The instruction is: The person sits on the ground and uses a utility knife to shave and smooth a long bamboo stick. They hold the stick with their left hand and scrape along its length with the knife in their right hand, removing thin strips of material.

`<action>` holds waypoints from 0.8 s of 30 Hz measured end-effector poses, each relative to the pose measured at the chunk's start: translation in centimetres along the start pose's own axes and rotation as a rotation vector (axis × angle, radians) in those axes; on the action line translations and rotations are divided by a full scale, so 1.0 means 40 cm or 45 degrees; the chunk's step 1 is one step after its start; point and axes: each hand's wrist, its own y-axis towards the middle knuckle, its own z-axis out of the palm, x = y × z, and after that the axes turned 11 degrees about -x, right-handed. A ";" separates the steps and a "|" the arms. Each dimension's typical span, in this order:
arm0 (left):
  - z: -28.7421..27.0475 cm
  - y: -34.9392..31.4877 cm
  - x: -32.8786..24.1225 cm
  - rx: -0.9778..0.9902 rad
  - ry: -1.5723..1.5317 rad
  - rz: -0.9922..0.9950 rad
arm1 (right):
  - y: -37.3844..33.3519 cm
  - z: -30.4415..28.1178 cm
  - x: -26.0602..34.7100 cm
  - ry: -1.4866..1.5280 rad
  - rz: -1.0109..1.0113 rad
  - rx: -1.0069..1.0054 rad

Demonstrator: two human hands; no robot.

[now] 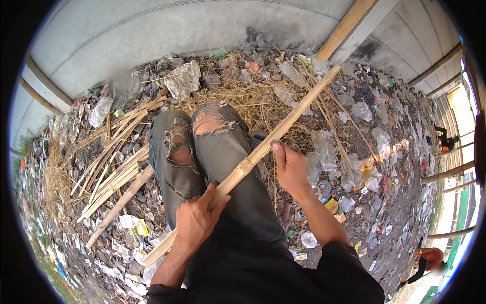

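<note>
A long split bamboo strip, pale with a raised node near its middle, lies slantwise across my legs from lower left to upper right. My left hand grips its lower part, thumb and fingers on either side. At the strip's right edge, above the node, my right hand is closed with the thumb against the bamboo. A small dark bit shows by that thumb's tip; what the fist holds is hidden. Beneath the strip are my legs in torn dark trousers.
To the left lie several split bamboo strips and a thicker bamboo pole. Straw-like shavings, a rock and plastic litter cover the ground. A grey wall with a wooden post stands ahead. People are at far right.
</note>
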 end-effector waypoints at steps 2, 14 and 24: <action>0.011 -0.002 0.010 -0.035 0.001 0.014 | -0.093 0.042 -0.015 0.060 -0.086 0.103; 0.025 -0.018 0.047 -0.150 0.003 0.138 | -0.025 -0.030 -0.058 0.948 0.906 1.026; 0.035 -0.030 0.051 -0.276 0.300 0.295 | 0.024 -0.059 0.037 0.190 -0.040 0.615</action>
